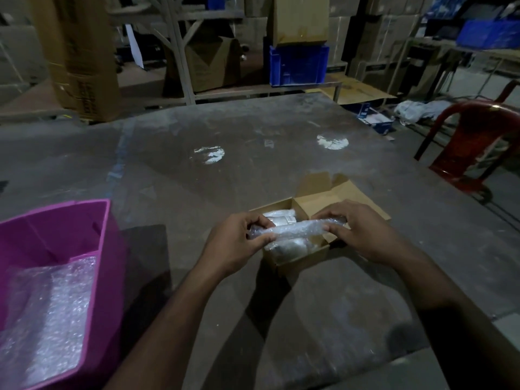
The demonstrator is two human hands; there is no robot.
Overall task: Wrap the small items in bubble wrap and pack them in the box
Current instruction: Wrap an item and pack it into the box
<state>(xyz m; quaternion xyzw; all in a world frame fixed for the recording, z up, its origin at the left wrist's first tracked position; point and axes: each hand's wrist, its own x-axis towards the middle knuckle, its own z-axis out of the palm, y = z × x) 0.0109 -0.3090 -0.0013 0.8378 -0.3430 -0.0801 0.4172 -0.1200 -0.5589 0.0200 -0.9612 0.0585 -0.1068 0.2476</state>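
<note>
I am working over a wide grey table (253,130), with a pink bin (56,229) at my near left that holds loose bubble wrap (53,311), and a small open cardboard box (298,254) just ahead of my hands. Two wrapped bundles (281,218) already lie inside the box, one toward the far wall and one toward the near wall.

The step in hand, as I judge it, is setting the long wrapped roll (295,230) down into the box. To do it well I would keep the roll level, line it up with the long side of the box, and lower both ends together so the wrap does not spring open. It looks a close fit for length, so I would tuck one end in first if it catches on a wall, then press it down gently between the two bundles.

My left hand (239,243) grips the left end of the roll, fingers curled over the top and thumb beneath. My right hand (363,232) pinches the right end, fingertips on the wrap. The roll spans between the two hands, above the open box and across its width; I cannot tell whether it touches the bundles below.
</note>
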